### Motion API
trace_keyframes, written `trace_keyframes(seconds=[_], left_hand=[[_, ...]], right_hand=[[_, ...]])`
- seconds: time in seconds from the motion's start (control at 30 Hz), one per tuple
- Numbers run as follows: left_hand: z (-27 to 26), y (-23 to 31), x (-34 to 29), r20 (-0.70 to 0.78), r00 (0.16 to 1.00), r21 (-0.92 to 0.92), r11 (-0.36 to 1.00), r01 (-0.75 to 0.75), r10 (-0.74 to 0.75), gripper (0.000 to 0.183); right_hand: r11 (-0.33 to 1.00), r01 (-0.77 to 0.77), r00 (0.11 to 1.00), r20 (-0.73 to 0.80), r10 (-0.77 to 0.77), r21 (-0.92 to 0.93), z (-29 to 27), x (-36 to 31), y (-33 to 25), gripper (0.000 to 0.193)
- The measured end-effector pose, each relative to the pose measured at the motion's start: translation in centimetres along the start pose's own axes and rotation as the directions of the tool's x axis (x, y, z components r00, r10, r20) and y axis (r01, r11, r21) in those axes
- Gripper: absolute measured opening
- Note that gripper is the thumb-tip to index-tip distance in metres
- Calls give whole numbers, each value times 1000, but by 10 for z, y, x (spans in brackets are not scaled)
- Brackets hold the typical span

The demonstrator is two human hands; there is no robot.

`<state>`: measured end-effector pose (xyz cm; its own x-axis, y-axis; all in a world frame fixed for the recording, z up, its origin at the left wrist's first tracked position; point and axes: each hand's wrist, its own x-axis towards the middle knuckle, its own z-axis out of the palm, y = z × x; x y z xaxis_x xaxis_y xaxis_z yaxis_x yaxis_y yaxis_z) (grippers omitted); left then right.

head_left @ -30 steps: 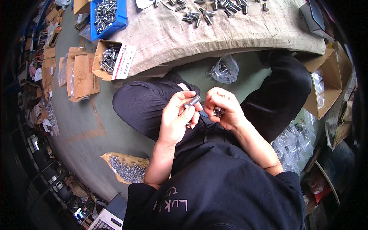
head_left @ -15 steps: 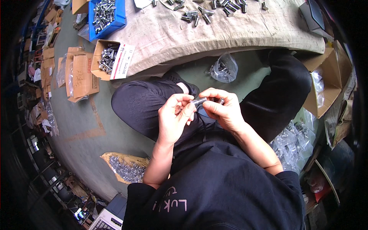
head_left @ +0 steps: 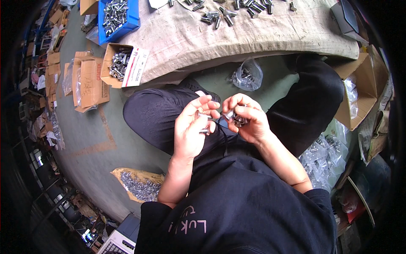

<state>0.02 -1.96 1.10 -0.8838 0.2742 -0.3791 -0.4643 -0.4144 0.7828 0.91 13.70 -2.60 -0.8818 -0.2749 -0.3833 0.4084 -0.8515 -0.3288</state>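
Both hands are in front of my lap, a short gap between them. My left hand (head_left: 189,129) is curled around short metal bolts (head_left: 204,131), whose ends show between the fingers and the palm. My right hand (head_left: 253,121) closes on a small cluster of shiny metal bolts (head_left: 240,121), one of them pinched near the fingertips. The fingers partly hide the pieces in both hands, so how many there are cannot be made out.
Loose bolts (head_left: 218,17) lie on the cloth-covered table (head_left: 182,46) ahead. A blue bin (head_left: 136,22) and a carton (head_left: 111,80) of bolts stand at its left. A plastic bag (head_left: 253,78) with metal parts sits on the floor, small parts (head_left: 141,186) at lower left, an open carton (head_left: 364,89) right.
My hands have moved apart from the bolt they both held between them. The right hand has turned, showing several metal pieces, and the left fingers have lifted and loosened a little.
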Motion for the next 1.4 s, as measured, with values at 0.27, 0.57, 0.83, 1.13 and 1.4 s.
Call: trace_keyframes(seconds=[0.27, 0.57, 0.83, 1.13, 1.4], left_hand=[[2, -7, 3, -7, 991, 227, 965, -130, 135, 43], [-1, -11, 2, 52, 958, 403, 872, -280, 283, 49], [3, -2, -1, -64, 973, 376, 909, -182, 221, 21], [4, -2, 3, 33, 975, 190, 957, -220, 218, 61], [14, -3, 14, -48, 991, 352, 931, -97, 122, 94]], right_hand=[[957, -170, 984, 3, 175, -236, -3, -3, 9, 20], [952, -19, 1000, -18, 15, -306, 7, -4, 7, 22], [916, 48, 997, -35, -67, -398, 9, -5, 9, 22], [997, -27, 1000, 15, 28, -67, 0, 1, 9, 14], [857, -52, 987, 103, 121, -512, 9, -5, 6, 13]])
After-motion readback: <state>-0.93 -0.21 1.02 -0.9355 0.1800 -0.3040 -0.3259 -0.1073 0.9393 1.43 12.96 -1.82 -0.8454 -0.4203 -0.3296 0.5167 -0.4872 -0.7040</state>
